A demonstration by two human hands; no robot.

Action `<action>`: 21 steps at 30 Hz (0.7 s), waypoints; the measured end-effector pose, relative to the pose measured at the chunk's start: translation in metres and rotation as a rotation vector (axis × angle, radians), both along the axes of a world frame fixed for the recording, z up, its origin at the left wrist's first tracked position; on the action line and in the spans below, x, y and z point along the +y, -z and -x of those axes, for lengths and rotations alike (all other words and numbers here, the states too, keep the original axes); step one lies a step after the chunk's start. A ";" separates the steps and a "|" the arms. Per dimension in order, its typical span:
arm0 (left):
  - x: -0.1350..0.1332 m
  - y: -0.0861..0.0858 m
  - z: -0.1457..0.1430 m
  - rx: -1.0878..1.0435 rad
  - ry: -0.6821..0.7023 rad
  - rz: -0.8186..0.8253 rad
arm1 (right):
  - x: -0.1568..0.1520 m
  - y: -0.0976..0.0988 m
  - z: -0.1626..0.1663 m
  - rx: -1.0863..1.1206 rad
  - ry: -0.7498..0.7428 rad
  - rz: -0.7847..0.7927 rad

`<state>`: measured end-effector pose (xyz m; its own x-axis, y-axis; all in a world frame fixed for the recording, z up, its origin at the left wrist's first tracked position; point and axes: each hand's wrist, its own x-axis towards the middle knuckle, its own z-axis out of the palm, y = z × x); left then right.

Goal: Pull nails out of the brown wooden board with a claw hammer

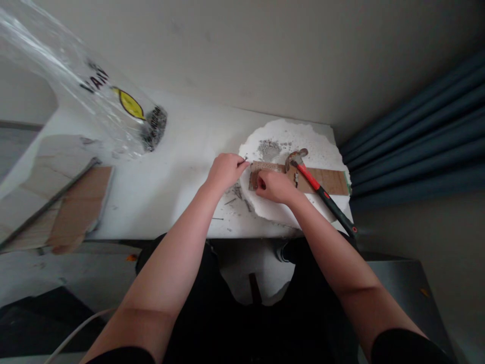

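Note:
My left hand point(224, 171) is at the left edge of a rough white slab point(261, 205), its fingertips pinched on a small thin nail point(243, 161). Close to it, my right hand point(276, 186) rests over the left end of a brown wooden board point(333, 181) lying on the slab. Its fingers are curled closed, and what they hold, if anything, is hidden. A claw hammer point(312, 179) with a red and black handle lies across the board, right of my right hand. Loose nails point(230, 201) lie on the table below my left hand.
The white table point(182, 167) meets a grey wall behind. Grey crumbs point(270, 149) lie on the slab. A clear plastic bag point(109, 96) with dark contents stands at left, near another brown board point(83, 205) and a long metal bar point(49, 202). A dark blue curtain point(420, 126) hangs at right.

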<state>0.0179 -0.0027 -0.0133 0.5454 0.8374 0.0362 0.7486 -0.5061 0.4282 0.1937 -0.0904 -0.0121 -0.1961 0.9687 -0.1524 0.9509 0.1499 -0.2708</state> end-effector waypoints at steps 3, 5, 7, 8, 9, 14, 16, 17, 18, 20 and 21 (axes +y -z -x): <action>0.000 0.001 -0.001 -0.001 -0.005 0.004 | 0.001 0.001 0.001 0.005 -0.010 -0.013; 0.000 0.002 -0.001 -0.018 -0.005 0.008 | 0.002 0.002 0.001 0.016 -0.015 -0.018; 0.000 0.003 -0.001 -0.045 -0.005 0.013 | 0.003 0.003 -0.002 0.048 -0.015 -0.022; 0.000 0.003 0.000 -0.066 -0.007 0.016 | 0.003 0.003 -0.004 0.080 -0.022 -0.022; 0.001 0.004 0.000 -0.092 -0.010 0.021 | 0.002 0.003 -0.007 0.124 -0.035 -0.022; 0.003 0.004 0.002 -0.307 -0.043 0.120 | -0.001 0.007 -0.019 0.302 -0.190 -0.092; 0.003 0.003 0.003 -0.395 -0.066 0.175 | -0.003 0.010 -0.019 0.271 -0.221 -0.133; 0.003 0.002 0.004 -0.432 -0.074 0.198 | -0.003 0.012 -0.019 0.246 -0.219 -0.146; 0.003 0.002 0.005 -0.461 -0.081 0.217 | -0.002 0.014 -0.018 0.228 -0.208 -0.157; 0.003 0.001 0.006 -0.500 -0.093 0.245 | -0.001 0.017 -0.018 0.248 -0.188 -0.181; 0.003 0.000 0.006 -0.513 -0.099 0.254 | 0.000 0.018 -0.018 0.288 -0.182 -0.195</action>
<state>0.0116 0.0000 -0.0137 0.4299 0.9004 0.0662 0.4521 -0.2782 0.8475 0.2120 -0.0909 -0.0304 -0.3753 0.9194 0.1174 0.7934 0.3841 -0.4722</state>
